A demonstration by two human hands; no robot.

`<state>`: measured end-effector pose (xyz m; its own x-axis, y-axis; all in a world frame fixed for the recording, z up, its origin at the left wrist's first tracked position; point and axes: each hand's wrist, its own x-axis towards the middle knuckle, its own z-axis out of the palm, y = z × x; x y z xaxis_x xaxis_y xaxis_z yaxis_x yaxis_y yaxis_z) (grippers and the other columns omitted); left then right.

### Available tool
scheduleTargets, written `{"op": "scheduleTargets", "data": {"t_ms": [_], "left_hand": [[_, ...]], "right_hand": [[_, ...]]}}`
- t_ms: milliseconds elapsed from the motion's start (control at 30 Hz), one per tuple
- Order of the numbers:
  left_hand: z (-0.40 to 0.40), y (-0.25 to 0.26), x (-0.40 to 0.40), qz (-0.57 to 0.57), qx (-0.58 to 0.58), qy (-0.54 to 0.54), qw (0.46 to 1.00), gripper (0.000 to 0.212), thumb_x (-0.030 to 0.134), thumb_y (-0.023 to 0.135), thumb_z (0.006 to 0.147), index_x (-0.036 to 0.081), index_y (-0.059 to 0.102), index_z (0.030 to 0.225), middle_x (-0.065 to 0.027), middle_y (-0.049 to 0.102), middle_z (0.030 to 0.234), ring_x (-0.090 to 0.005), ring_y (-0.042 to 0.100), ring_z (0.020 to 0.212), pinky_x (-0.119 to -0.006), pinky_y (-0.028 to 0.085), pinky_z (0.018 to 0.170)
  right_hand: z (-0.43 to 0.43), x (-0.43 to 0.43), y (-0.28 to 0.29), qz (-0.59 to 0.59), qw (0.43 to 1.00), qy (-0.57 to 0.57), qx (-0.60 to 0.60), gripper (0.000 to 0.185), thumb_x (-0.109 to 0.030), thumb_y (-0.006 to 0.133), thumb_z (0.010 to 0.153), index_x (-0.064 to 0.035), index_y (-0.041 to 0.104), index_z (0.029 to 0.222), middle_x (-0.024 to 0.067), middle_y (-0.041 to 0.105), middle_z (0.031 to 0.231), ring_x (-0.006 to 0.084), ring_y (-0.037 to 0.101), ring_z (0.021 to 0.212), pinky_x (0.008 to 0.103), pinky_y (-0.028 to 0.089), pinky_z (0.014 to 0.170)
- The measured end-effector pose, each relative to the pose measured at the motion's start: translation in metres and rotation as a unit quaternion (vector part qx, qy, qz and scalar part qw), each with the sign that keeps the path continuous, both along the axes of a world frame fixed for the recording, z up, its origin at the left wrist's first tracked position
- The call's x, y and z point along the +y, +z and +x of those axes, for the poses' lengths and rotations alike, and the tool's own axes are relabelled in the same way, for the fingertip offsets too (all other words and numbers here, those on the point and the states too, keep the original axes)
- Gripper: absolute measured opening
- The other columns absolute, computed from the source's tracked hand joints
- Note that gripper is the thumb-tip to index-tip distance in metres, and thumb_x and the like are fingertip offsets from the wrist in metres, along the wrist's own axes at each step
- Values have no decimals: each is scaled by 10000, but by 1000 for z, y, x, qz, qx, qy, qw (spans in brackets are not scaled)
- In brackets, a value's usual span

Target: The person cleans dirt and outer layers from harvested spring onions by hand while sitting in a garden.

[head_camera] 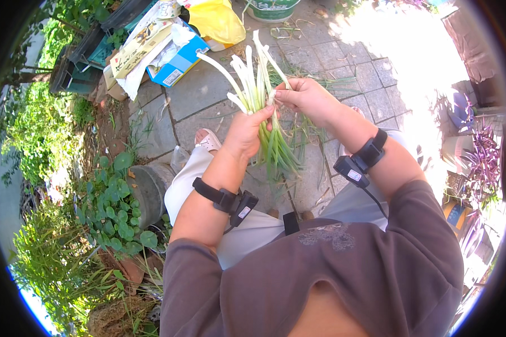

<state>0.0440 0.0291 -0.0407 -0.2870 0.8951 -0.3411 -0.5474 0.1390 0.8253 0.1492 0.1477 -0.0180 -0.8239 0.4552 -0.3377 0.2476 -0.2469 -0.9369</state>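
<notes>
A bunch of green onions (253, 86) is held above the paving between my knees, white stalk ends pointing away from me and green leaves hanging towards me. Around the middle of the bunch my left hand (251, 128) is closed. At the bunch's right side, my right hand (301, 99) pinches a stalk or its loose outer skin between thumb and fingertips; which of the two I cannot tell. Loose green leaves and trimmings (329, 84) lie on the paving beyond and beneath my right hand.
A blue cardboard box (179, 59) with paper in it stands at the upper left, beside a yellow plastic bag (219, 19). Behind them is a green bucket (272, 8). Close to my left knee are a round grey pot (152, 189) and leafy plants (114, 210). Purple plants (483, 156) grow at the right.
</notes>
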Motion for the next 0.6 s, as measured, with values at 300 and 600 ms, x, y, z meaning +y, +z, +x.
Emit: {"op": "scheduleTargets", "data": {"t_ms": [300, 600], "left_hand": [[1, 4, -3, 8, -85, -22, 996, 159, 116, 524, 769, 33, 512, 905, -38, 533, 736, -86, 454, 562, -201, 378, 510], [-6, 0, 1, -1, -127, 43, 991, 103, 133, 539, 771, 42, 530, 817, 1, 490, 637, -74, 441, 521, -210, 387, 494]], "right_hand": [[3, 23, -1, 69, 980, -182, 30, 162, -207, 550, 752, -70, 566, 838, -60, 426, 583, 33, 351, 501, 181, 288, 451], [9, -5, 6, -24, 991, 107, -74, 152, -180, 584, 740, -54, 578, 826, 0, 551, 697, 45, 392, 524, 183, 325, 471]]}}
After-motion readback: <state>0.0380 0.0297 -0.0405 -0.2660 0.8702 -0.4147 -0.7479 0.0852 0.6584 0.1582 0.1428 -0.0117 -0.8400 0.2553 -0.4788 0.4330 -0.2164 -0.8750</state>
